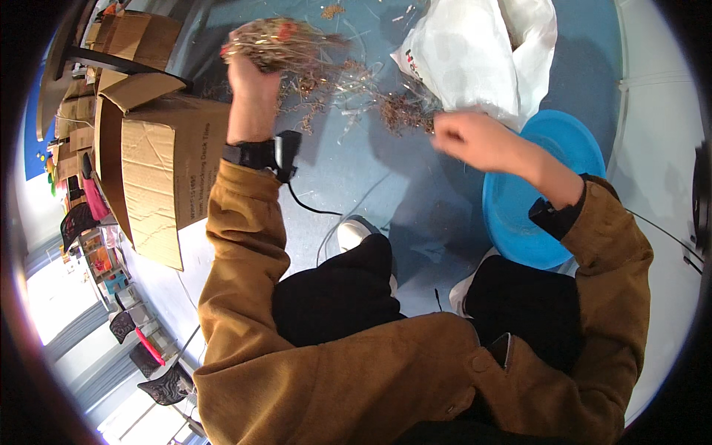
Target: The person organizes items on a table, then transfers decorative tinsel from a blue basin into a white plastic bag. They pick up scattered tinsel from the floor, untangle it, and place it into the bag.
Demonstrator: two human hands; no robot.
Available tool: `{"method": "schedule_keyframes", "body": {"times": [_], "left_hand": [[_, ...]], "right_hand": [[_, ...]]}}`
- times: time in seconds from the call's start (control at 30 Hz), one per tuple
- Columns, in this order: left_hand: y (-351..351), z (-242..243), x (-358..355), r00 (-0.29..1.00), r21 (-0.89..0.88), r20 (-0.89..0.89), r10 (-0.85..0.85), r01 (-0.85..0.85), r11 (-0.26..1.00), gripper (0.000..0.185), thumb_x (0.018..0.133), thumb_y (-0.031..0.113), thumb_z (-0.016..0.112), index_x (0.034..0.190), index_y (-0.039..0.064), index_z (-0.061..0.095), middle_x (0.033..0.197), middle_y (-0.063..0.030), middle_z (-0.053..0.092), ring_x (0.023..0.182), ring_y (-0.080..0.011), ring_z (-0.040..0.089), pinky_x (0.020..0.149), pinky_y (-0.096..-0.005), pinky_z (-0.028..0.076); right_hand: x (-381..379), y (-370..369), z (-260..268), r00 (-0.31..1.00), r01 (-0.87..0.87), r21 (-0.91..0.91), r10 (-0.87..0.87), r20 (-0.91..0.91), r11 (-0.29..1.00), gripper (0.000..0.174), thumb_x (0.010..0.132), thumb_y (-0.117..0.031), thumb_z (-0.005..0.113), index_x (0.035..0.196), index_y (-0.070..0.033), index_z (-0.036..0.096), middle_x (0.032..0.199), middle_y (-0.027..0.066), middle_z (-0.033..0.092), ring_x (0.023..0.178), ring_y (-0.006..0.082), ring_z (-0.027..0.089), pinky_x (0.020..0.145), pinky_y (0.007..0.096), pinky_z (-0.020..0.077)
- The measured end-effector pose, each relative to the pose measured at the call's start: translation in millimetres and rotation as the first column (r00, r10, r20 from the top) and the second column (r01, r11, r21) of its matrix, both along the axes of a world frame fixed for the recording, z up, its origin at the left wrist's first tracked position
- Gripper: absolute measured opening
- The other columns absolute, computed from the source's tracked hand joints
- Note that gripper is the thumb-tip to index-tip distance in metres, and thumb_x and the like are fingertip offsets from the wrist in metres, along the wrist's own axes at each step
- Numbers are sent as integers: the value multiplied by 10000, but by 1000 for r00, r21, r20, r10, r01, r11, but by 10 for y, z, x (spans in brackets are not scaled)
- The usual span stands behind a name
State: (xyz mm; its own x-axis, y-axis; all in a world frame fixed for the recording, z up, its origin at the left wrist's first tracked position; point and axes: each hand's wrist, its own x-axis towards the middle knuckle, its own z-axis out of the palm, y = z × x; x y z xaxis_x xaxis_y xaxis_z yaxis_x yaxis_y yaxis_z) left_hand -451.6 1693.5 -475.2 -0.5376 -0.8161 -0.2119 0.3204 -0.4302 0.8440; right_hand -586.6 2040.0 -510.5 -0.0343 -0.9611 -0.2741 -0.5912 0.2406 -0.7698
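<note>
My left hand [253,69] is raised at the upper left, closed around a blurred bundle of dried plant stems [272,41] with red bits in it. My right hand [464,139] is before the lower edge of a white woven sack [461,55], its fingers curled; whether they hold anything is hard to see. Brown curly plant scraps [403,111] lie on the floor just left of my right hand, among clear plastic strips [356,83]. More scraps lie below the bundle.
A blue plastic basin [500,222] stands by my right forearm. An open cardboard box [150,183] is at the left, with further boxes [133,36] behind it. A black cable [311,208] hangs from my left wrist. Mesh chairs [161,386] stand farther left, and a white wall [656,139] is at the right.
</note>
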Motion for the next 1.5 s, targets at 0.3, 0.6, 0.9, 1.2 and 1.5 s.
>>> {"method": "schedule_keyframes", "body": {"times": [0.3, 0.6, 0.9, 1.2, 1.5], "left_hand": [[788, 202, -83, 905, 103, -156, -395, 413, 905, 322, 1076, 321, 457, 1187, 71, 627, 1178, -76, 666, 1079, -240, 649, 981, -421, 543], [102, 326, 266, 844, -8, -287, -454, 472, 882, 463, 1054, 430, 452, 1268, 56, 619, 1258, -153, 644, 1178, -308, 620, 1000, -521, 505], [1745, -1084, 501, -227, 52, 468, -854, 972, -229, 526, 790, 184, 857, 1246, 44, 634, 1098, -98, 706, 999, -177, 670, 865, -338, 541], [1769, -1490, 739, -517, 292, 764, -385, 810, -508, 202, 812, 192, 693, 943, 44, 733, 825, -182, 704, 779, -358, 680, 703, -453, 511], [2195, -1485, 795, -415, 144, 804, -426, 830, -538, 253, 844, 237, 658, 994, 38, 700, 877, -237, 697, 835, -428, 674, 744, -502, 522]], "right_hand": [[72, -294, 116, 927, 307, -433, -369, -63, 848, 1220, 638, -217, 932, 1563, 15, 173, 1514, 288, 334, 1342, 425, 464, 1110, 461, 416], [257, -9, -494, 699, 109, 176, -201, 686, 978, 259, 1006, -254, 605, 1058, -14, 686, 978, 65, 706, 874, 141, 650, 853, 323, 511], [698, 161, -243, 683, 219, 213, -305, 664, 952, 322, 1003, -268, 513, 888, 4, 639, 855, 140, 670, 727, 243, 656, 715, 382, 527], [301, 245, -534, 988, 55, 296, -9, -157, 953, 287, 935, -252, 636, 1037, 14, 670, 1033, 218, 637, 1023, 411, 649, 871, 513, 541], [357, -189, -1187, 982, 87, 189, -53, -181, 978, 209, 923, -196, 623, 1045, -30, 658, 1069, 181, 655, 1029, 402, 644, 848, 507, 535]]}}
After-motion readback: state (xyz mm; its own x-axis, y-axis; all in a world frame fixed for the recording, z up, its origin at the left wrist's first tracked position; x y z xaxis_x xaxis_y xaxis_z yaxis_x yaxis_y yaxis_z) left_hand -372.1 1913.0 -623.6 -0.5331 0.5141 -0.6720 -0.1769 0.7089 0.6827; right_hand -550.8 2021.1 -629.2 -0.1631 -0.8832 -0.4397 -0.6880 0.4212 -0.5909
